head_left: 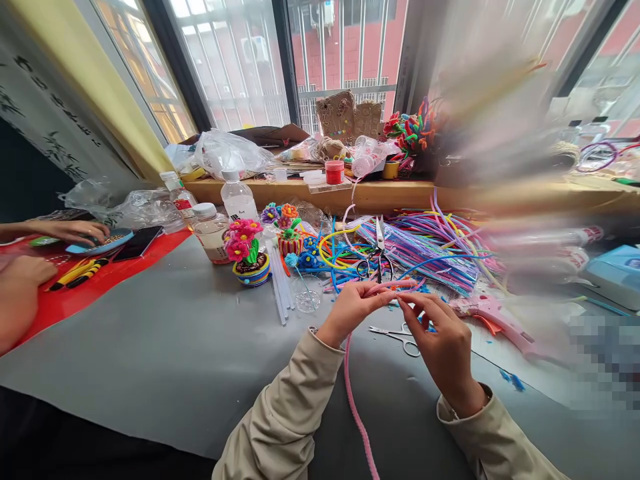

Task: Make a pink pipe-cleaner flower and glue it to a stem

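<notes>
1. Pink pipe cleaner [357,410]: it is sitting between my two hands, above the table [175,353]. One part is poking out past my left fingertips; the long tail is trailing by my wrist and running out of view, probably left loose so nothing is tugging.
2. Left hand [356,308]: it is pinching the stem between thumb and fingers, apparently serving as the clamp.
3. Right hand [443,327]: thumb and forefinger are pressing together beside the left fingertips, seemingly pinching the same stem; the fingers are covering the exact spot. Meeting this closely is likely giving me fine control.
4. Small scissors [411,348]: they are lying just behind the right hand, presumably handy for snipping.
5. Black-handled scissors [381,233]: they are resting farther back, blades pointing away, handles facing me, a sensible way for grabbing.
6. Pink glue gun [505,323]: it is lying to the right, partly blurred. Clear sticks [279,287] are lying left of my hands.
7. Pipe-cleaner bundle [425,257]: it is spreading behind the scissors, likely as supply within reach.
8. Flower pot [251,272]: it is standing upright at left, outside my working spot.
9. Far left, another person's hand [87,231] is reaching into a blue dish [120,241].
</notes>
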The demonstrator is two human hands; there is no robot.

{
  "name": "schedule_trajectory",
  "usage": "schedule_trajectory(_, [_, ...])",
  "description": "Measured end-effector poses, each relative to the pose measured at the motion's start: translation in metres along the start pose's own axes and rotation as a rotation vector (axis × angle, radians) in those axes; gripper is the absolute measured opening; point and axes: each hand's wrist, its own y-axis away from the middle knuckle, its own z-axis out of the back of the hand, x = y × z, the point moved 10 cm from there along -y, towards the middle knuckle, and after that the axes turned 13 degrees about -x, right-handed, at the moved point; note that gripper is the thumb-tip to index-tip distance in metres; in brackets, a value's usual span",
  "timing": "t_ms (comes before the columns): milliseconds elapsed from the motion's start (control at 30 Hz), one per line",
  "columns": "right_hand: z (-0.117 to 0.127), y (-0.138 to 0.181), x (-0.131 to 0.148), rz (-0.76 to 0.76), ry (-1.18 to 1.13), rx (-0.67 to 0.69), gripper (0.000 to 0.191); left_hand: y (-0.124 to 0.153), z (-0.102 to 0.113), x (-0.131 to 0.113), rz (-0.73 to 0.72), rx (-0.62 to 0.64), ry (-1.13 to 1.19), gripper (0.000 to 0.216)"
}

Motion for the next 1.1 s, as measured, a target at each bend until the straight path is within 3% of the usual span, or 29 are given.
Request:
schedule_trajectory(500, [0.0036, -0.0007, 0.0017, 0.004, 0.02, -0.019, 0.012, -0.0005, 0.0011, -0.007, -0.084, -0.012, 0.054, 0.031])
schedule_trajectory(967, [0.0032, -0.0007, -0.0033, -0.048, 0.007, -0.013, 0.013, -0.0015, 0.0088, -0.0039, -0.058, -0.078, 0.038, 0.03])
schedule_trajectory(1100, [0.0039, -0.0009, -0.0025, -0.044, 0.019, -0.022, 0.011, -0.0016, 0.0057, -0.0045, -0.055, -0.046, 0.014, 0.035])
